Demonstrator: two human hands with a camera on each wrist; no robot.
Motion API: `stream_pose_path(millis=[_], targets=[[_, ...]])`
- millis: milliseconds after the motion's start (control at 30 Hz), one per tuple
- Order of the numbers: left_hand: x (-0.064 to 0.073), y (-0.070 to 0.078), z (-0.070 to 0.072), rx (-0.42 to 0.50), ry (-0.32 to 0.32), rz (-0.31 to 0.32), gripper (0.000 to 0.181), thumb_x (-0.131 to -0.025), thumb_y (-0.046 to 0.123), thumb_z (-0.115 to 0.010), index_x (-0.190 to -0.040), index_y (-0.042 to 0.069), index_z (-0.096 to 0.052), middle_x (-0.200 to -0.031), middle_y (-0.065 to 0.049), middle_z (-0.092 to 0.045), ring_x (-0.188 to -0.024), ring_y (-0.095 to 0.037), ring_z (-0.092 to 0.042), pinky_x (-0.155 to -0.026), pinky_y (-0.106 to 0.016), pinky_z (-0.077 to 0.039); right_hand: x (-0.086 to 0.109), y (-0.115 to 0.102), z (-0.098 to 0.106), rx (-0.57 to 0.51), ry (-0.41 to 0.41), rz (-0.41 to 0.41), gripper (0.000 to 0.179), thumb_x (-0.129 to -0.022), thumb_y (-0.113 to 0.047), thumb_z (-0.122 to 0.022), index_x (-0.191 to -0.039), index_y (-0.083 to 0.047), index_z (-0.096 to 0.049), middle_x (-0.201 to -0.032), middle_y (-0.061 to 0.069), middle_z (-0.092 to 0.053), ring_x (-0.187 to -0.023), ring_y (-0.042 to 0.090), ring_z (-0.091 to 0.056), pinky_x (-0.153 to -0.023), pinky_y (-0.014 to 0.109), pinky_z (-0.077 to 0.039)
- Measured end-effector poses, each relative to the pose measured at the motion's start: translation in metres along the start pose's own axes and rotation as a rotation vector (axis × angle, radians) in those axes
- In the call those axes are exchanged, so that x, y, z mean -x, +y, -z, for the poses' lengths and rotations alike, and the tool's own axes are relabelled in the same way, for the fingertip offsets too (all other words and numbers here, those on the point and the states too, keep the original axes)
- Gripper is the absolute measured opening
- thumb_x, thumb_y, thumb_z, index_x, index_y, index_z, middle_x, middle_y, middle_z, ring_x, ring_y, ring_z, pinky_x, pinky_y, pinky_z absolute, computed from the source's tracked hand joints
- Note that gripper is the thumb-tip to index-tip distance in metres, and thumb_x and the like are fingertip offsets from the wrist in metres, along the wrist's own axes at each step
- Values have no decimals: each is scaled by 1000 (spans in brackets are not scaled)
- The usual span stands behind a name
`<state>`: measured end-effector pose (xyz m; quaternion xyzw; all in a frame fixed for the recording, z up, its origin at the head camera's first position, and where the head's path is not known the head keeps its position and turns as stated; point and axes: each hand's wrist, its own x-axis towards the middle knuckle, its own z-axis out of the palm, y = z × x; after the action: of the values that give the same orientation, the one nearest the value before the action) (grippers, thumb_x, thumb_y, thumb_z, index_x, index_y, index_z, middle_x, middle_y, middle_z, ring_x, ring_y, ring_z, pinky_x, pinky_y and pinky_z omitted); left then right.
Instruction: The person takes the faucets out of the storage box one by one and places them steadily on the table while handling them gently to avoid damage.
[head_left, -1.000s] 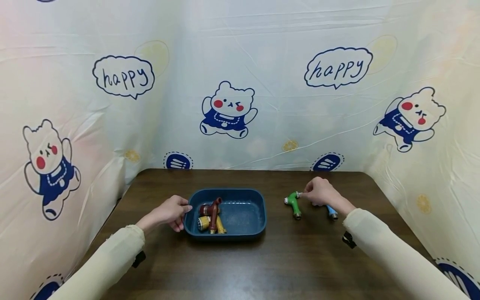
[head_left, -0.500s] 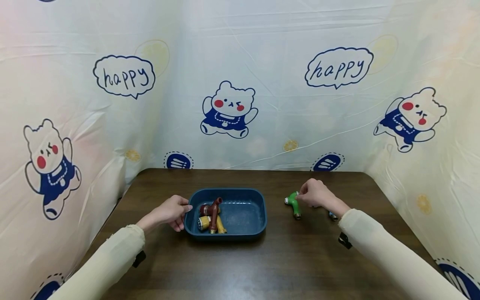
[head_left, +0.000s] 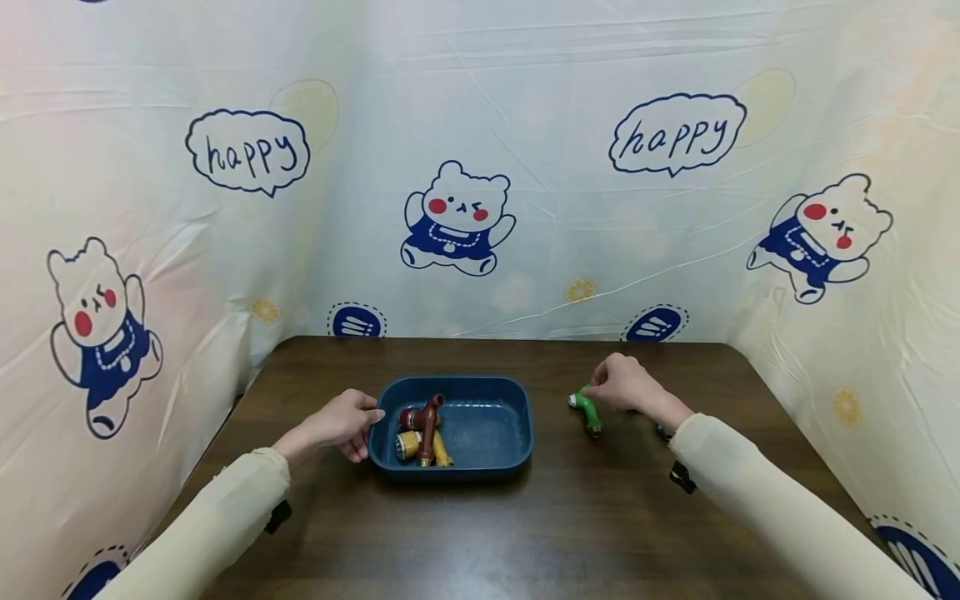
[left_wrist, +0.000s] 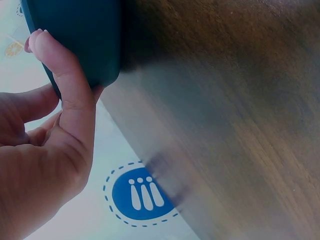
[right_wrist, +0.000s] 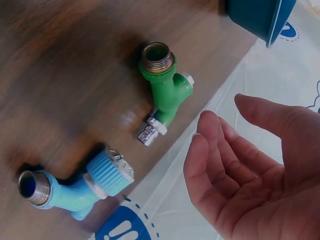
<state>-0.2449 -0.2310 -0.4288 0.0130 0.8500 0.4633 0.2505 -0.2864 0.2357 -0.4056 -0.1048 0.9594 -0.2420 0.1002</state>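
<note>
My left hand (head_left: pixel 343 423) holds the left rim of a dark blue plastic tray (head_left: pixel 483 433). In the left wrist view its fingers (left_wrist: pixel 75 95) curl round the tray's corner (left_wrist: pixel 92 40). A brown tap (head_left: pixel 427 432) and a yellow tap (head_left: pixel 408 447) lie together at the tray's left side. My right hand (head_left: pixel 628 385) is over a green tap (head_left: pixel 589 414) on the table, overlapping its far end. The right wrist view shows its fingers loosely bent, the thumb apart and nothing between them. Near it lies a light blue tap (right_wrist: pixel 70 196) with a ribbed knob, mostly hidden in the head view.
The brown wooden table (head_left: pixel 465 542) meets a patterned curtain (head_left: pixel 540 125) at its back and sides. Bare tabletop lies between the tray and the green tap.
My right hand has moved left, from above the blue tap to over the green tap. My left hand and the tray have stayed in place.
</note>
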Motion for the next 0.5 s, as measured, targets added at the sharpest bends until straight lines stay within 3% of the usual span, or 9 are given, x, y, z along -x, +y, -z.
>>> stream_pose_path(millis=[233, 500], targets=[[-2, -1, 1, -14, -6, -14, 35, -114, 10, -47, -138, -15, -52, -69, -14, -64, -50, -16, -64, -54, -34, -62, -1, -10, -1, 24, -10, 2, 21, -97, -22, -77, -88, -3, -78, -76, 3, -70, -67, 16, -58, -62, 31, -51], [-1, -3, 1, -3, -2, -4, 38, -114, 10, -46, -142, -16, -50, -70, -14, -64, -50, -16, -65, -54, -34, -63, -1, -18, -1, 32, -23, 8, 24, -98, -23, -76, -87, -3, -77, -71, 0, -65, -63, 14, -56, -58, 29, -49]])
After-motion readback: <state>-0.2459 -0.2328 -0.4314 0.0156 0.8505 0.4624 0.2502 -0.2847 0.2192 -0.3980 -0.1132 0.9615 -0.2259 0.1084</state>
